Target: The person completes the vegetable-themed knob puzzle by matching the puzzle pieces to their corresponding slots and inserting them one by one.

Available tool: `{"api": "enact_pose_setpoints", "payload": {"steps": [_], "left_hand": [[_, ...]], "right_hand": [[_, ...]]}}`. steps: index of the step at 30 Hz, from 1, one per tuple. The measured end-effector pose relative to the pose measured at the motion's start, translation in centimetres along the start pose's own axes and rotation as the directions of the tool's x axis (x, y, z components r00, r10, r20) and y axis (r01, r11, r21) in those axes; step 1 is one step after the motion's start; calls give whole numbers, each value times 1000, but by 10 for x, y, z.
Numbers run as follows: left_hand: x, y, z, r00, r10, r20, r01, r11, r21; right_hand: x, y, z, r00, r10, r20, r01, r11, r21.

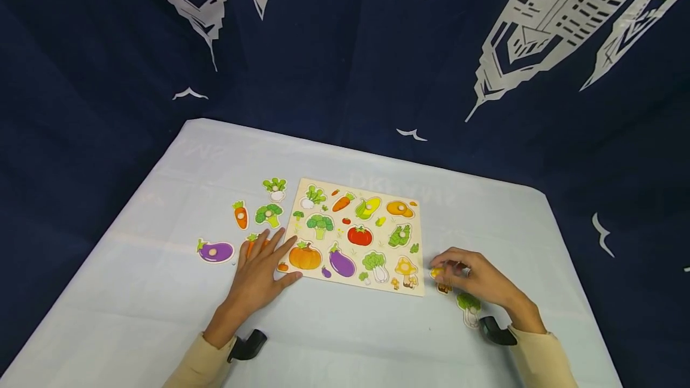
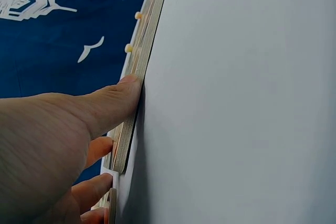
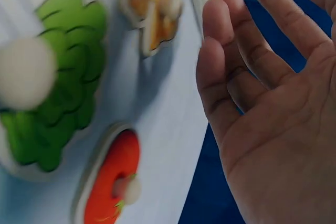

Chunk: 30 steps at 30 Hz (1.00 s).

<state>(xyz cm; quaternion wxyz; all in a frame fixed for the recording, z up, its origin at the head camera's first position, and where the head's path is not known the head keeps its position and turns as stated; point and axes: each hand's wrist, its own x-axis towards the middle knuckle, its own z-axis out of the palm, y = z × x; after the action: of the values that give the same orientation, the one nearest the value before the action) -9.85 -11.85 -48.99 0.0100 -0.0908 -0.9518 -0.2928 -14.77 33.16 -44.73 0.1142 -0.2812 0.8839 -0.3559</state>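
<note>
On a wooden vegetable puzzle board (image 1: pixel 390 193), my left hand (image 1: pixel 259 271) rests with spread fingers at the lower left corner. Its thumb (image 2: pixel 115 100) touches the board's near edge, and its fingers partly cover an orange pumpkin piece (image 1: pixel 251 244). Off the board's right side, my right hand (image 1: pixel 477 274) hovers over a yellow and brown mushroom piece (image 1: pixel 444 288). In the right wrist view its fingers (image 3: pixel 212 72) are loosely bent and the mushroom's knob (image 3: pixel 170 6) stands free of them. A green leafy vegetable piece (image 1: pixel 469 303) lies below that hand.
Left of the board lie a purple eggplant piece (image 1: pixel 215 252), a carrot piece (image 1: pixel 240 216), a broccoli piece (image 1: pixel 268 214) and a white-rooted piece (image 1: pixel 275 189). A red knobbed piece (image 3: pixel 118 163) shows in the right wrist view. White cloth covers the table (image 1: pixel 350 340).
</note>
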Motion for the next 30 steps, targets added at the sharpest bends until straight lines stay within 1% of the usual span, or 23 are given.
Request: {"api": "enact_pose_setpoints", "payload": {"steps": [5, 8, 14, 24, 30], "left_hand": [[-1, 0, 0, 1000, -6, 8, 6, 1000, -6], [-1, 1, -1, 1000, -19, 22, 19, 1000, -9], [-1, 0, -1, 999, -25, 29, 25, 1000, -5], [-1, 1, -2, 1000, -18, 21, 18, 1000, -7], [0, 1, -1, 1000, -10, 16, 10, 1000, -8]], "right_hand": [[-5, 7, 0, 1000, -15, 12, 15, 999, 28], [-6, 10, -1, 1000, -5, 16, 5, 999, 37], [-6, 11, -3, 999, 2, 41, -4, 999, 44], [-6, 13, -1, 999, -8, 47, 6, 1000, 23], [-7, 15, -1, 999, 0, 48, -1, 999, 32]]}}
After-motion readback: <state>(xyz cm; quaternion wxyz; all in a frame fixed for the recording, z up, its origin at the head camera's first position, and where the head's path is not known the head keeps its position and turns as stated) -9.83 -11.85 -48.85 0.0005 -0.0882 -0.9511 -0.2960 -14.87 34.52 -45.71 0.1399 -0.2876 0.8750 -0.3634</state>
